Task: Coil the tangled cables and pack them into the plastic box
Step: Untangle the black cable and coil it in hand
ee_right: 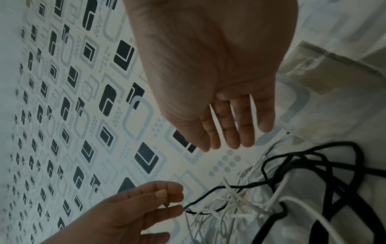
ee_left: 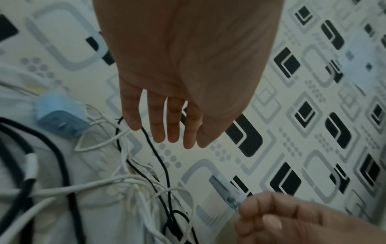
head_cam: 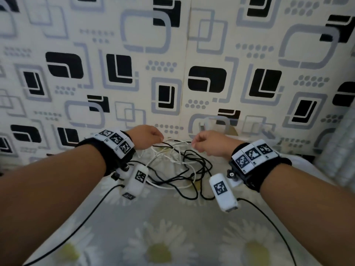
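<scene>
A tangle of thin black and white cables [head_cam: 178, 166] lies on a daisy-print sheet [head_cam: 172, 237], between my hands and below them. My left hand [head_cam: 151, 138] hovers over its far left side and pinches a black cable [ee_right: 208, 193] between its fingertips [ee_right: 175, 210]. My right hand [head_cam: 203, 144] is curled at the far right side, where a thin black strand runs up to its fingertips. The clear plastic box [head_cam: 247, 129] stands just behind the right hand, against the wall. Thick black loops [ee_right: 313, 158] and white cables [ee_left: 94, 184] cross in the heap.
A pale blue charger plug [ee_left: 60, 118] lies on the sheet at the left of the heap. A wall with a black and grey pattern [head_cam: 172, 54] rises right behind the cables. Black wrist-camera leads [head_cam: 76, 223] trail toward me on both sides.
</scene>
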`<action>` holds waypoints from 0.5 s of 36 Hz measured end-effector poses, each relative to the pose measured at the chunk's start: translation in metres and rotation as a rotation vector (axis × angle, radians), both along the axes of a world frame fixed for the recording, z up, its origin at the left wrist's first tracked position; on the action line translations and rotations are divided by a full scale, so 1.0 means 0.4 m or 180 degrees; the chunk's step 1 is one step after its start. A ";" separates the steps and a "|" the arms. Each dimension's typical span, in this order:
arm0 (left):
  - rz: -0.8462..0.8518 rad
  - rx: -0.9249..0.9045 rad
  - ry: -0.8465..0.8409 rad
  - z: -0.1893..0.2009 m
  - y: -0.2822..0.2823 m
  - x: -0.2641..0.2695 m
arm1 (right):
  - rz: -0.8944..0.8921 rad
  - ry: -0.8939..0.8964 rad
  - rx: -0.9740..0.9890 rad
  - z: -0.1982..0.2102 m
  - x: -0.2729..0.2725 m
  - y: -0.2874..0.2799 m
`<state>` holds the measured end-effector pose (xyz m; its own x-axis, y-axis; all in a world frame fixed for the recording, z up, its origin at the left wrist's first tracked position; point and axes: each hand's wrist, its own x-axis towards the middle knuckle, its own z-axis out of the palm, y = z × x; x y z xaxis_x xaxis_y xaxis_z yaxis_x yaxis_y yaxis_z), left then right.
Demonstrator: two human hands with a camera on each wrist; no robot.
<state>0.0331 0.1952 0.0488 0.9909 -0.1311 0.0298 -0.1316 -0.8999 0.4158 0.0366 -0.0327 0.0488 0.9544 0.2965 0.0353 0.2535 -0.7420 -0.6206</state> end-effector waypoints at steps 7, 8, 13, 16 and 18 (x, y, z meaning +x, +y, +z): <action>0.0605 -0.0383 -0.0003 -0.051 0.069 0.026 | -0.0153 0.0295 -0.0651 -0.023 -0.002 0.026; 0.0700 -0.0474 0.0029 -0.058 0.076 0.028 | -0.0214 0.0301 -0.0702 -0.029 0.000 0.029; 0.1035 -0.0783 0.0050 -0.098 0.103 0.036 | -0.0373 0.0280 -0.0934 -0.061 0.009 0.036; 0.0919 -0.0763 0.0280 -0.121 0.113 0.036 | -0.0470 0.0280 -0.0921 -0.084 0.019 0.041; 0.0800 -0.0692 0.0385 -0.128 0.112 0.029 | -0.0514 0.0293 -0.0913 -0.093 0.023 0.043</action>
